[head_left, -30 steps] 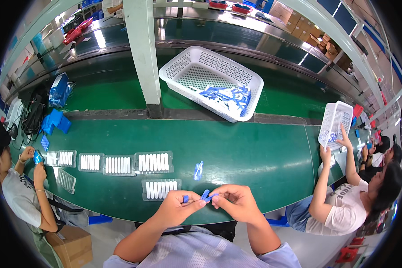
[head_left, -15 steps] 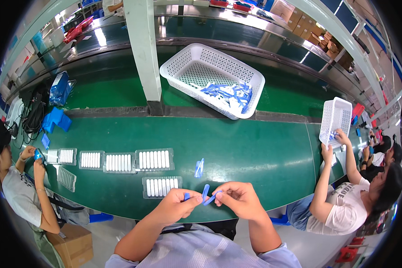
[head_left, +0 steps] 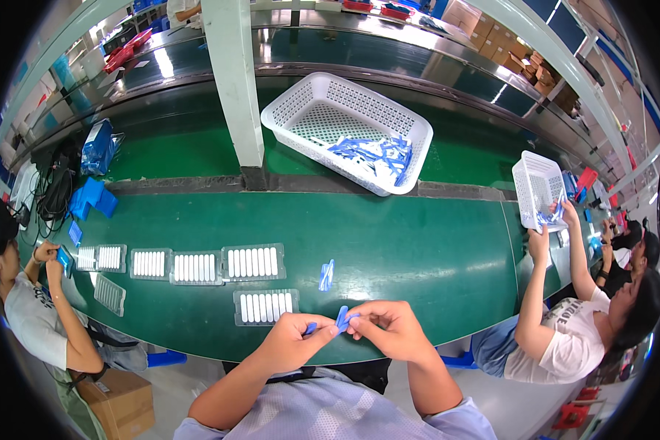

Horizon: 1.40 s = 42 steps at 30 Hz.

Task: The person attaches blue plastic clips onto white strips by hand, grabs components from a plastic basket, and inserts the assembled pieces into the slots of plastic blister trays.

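Green counter (head_left: 433, 257), curved by the lens, near edge partly hidden behind the forearms (head_left: 231, 385). Left grip (head_left: 295, 339): thumb and finger pinched on a blue strip (head_left: 342, 315), lower end covered; a blue end (head_left: 310, 328) also shows behind the thumb, joined or separate cannot be told. Right grip (head_left: 387, 326): narrow, fingertips closed on a blue piece (head_left: 355, 316), mostly covered, meeting the strip. Just beyond both grips: loose blue-and-white strips (head_left: 326, 276), bunched, count unclear. Beyond and left of the left grip: clear tray (head_left: 237, 308) of white sticks (head_left: 265, 307), near right corner obscured by the hand. Farther left: row of similar trays (head_left: 282, 264), the last ones small. Well beyond the grips: white basket (head_left: 367, 103), contents overlapping; post (head_left: 231, 95), top cut off. Far right of the grips: co-worker (head_left: 565, 330), a hand in a second basket (head_left: 523, 189), its hold unclear. Far left: co-worker (head_left: 37, 323) with a blue item (head_left: 65, 260), too small to identify.
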### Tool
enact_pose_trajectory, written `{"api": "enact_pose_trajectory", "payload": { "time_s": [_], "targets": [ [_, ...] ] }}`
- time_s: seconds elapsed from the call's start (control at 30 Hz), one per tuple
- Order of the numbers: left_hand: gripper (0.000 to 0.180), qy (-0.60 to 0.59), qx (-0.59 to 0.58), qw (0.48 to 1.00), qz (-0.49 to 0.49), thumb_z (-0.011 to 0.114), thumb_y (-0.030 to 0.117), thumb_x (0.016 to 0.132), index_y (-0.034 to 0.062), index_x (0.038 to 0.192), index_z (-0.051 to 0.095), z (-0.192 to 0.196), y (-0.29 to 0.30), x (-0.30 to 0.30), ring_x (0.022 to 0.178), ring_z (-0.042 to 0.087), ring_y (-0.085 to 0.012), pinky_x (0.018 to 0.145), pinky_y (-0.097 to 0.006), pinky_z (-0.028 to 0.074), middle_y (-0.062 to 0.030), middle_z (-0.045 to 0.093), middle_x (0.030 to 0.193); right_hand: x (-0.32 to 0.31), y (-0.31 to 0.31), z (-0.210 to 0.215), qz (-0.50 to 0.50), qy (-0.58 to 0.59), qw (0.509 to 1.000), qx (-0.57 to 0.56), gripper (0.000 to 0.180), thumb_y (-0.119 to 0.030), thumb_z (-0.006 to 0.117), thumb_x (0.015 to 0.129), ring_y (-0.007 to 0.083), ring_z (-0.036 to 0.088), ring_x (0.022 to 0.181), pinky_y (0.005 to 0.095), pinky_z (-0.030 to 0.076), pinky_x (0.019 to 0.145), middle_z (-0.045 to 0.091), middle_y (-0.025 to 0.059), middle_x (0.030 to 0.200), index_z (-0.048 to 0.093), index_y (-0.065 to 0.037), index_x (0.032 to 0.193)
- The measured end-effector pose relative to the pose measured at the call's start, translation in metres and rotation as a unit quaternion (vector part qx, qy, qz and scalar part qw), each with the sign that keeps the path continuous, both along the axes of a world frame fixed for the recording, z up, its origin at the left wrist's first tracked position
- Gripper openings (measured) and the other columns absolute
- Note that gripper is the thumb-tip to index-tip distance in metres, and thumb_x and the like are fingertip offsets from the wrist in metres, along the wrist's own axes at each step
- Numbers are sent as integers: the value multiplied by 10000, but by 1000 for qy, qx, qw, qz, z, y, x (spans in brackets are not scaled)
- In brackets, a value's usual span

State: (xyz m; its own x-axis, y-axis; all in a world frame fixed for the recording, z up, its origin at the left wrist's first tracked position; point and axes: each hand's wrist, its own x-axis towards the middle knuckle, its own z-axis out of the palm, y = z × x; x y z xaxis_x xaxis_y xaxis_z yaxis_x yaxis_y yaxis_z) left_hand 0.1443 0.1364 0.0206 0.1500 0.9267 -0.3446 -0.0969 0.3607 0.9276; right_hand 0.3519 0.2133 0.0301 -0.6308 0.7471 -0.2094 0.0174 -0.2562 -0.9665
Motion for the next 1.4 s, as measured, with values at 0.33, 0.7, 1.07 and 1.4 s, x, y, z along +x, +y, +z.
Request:
{"api": "enact_pose_trajectory", "payload": {
  "time_s": [0.33, 0.7, 1.07, 1.4],
  "targets": [
    [206, 20, 22, 1000, 8, 666, 151, 987, -24, 1056, 748, 1, 0, -6, 576, 338, 6, 492, -228, 244, 108, 449, 634, 2, 5, 7, 26, -86, 994, 62, 124, -37, 658, 957, 105, 655, 767, 255, 544, 710, 715, 71, 856, 720, 60, 1001],
    [242, -109, -88, 990, 0, 595, 137, 1029, -75, 1087, 697, 0, 5, -10, 528, 275, -23, 462, -244, 191, 78, 401, 630, 1, 2, 6, 36, -78, 993, 85, 121, -34, 633, 965, 101, 648, 762, 250, 535, 695, 707, 73, 833, 709, 56, 992],
    [264, -184, -111, 977, 4, 592, 161, 1034, -85, 1054, 687, -3, 6, -9, 531, 252, -22, 464, -242, 174, 81, 378, 631, -4, -1, 9, 10, -111, 981, 158, 139, -23, 665, 930, 100, 656, 738, 245, 528, 673, 718, 81, 824, 748, 23, 1031],
    [290, -189, -106, 976, -6, 608, 212, 1035, -41, 1129, 713, -9, 5, -8, 513, 300, 2, 453, -223, 206, 95, 428, 612, -6, -4, 9, -6, -102, 982, 159, 142, -12, 675, 921, 96, 659, 729, 241, 530, 670, 724, 84, 826, 752, 26, 1035]
  ]
}}
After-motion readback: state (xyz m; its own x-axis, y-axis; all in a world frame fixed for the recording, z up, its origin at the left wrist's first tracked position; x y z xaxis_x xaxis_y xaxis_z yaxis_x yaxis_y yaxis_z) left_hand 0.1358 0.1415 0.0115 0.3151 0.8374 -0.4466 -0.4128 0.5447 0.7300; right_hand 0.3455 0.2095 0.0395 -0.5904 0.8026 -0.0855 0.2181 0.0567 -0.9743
